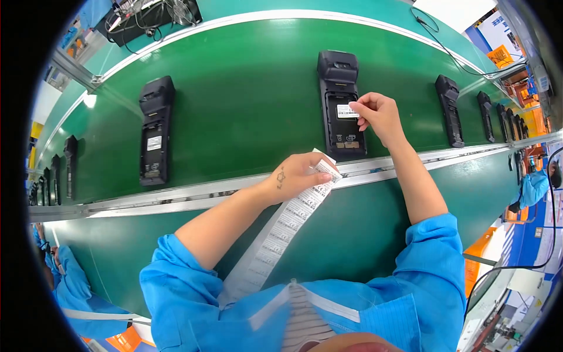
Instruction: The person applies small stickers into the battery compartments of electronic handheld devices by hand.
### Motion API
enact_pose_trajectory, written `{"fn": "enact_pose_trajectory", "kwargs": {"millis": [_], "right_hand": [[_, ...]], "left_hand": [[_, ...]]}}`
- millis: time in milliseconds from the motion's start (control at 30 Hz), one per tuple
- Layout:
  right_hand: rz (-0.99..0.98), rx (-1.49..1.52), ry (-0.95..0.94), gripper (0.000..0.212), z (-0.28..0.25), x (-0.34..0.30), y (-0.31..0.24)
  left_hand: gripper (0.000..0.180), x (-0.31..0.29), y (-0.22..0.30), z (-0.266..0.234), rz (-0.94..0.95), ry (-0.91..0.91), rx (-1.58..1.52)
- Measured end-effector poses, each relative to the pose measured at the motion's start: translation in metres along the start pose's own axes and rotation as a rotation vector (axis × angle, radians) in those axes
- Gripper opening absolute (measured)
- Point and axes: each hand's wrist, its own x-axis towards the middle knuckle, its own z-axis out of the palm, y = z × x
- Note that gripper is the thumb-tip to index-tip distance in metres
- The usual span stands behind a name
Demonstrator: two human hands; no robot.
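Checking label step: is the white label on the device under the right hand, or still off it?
On, it seems: the label lies flat in the device back recess, right hand fingertips on its edge. Fully stuck: cannot tell.

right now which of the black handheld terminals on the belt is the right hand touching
The handheld terminal at the belt's centre: the right hand presses a white label into its open back. The other terminals along the belt lie untouched.
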Motion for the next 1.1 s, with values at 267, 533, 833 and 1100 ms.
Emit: {"fn": "enact_pose_trajectory", "kwargs": {"millis": [267, 533, 833, 1100], "right_hand": [[-0.021, -0.098, 0.016, 0.017, 0.007, 0.007, 0.004], [-0.021, -0.081, -0.007, 0.015, 0.007, 0.01, 0.006], [-0.016, -0.103, -0.02, 0.017, 0.009, 0.01, 0.007], [-0.011, -0.334, -0.059, 0.018, 0.011, 0.012, -0.007]], "left_hand": [[0.018, 0.001, 0.001, -0.002, -0.073, -0.036, -0.119], [0.019, 0.008, -0.003, 0.001, -0.046, -0.068, -0.13], [0.019, 0.014, -0.001, 0.005, -0.068, -0.078, -0.104], [0.018, 0.019, 0.001, 0.01, -0.118, -0.117, -0.131]]}}
